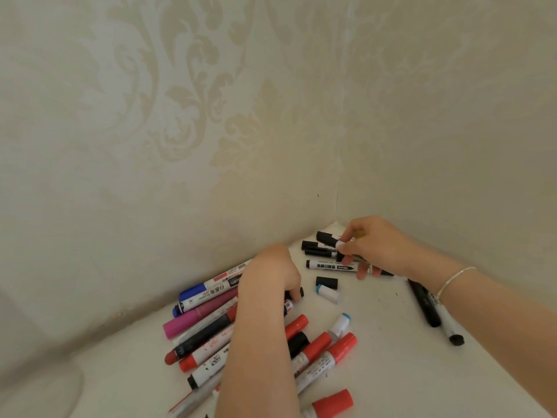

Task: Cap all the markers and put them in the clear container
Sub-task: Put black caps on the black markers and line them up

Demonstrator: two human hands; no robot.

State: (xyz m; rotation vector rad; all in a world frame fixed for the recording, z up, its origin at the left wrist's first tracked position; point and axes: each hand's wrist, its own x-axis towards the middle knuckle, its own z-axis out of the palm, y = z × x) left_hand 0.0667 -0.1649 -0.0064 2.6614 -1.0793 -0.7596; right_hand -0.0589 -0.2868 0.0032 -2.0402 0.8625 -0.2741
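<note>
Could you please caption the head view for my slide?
Left hand reaches into a marker pile while right hand pinches a black marker in a white corner.

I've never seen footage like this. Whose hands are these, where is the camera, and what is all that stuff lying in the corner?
No machine here: a person wears one camera on the head, looking down at both bare hands. The white surface meets two patterned walls. Many markers lie on it: a red-capped group, a pink one, black-capped ones by the corner. A loose black cap lies between the hands. The right hand, with a bracelet on its wrist, pinches a marker among the black ones. The left hand reaches into the pile, its fingers curled on something dark that I cannot identify. No clear container is in view.
</note>
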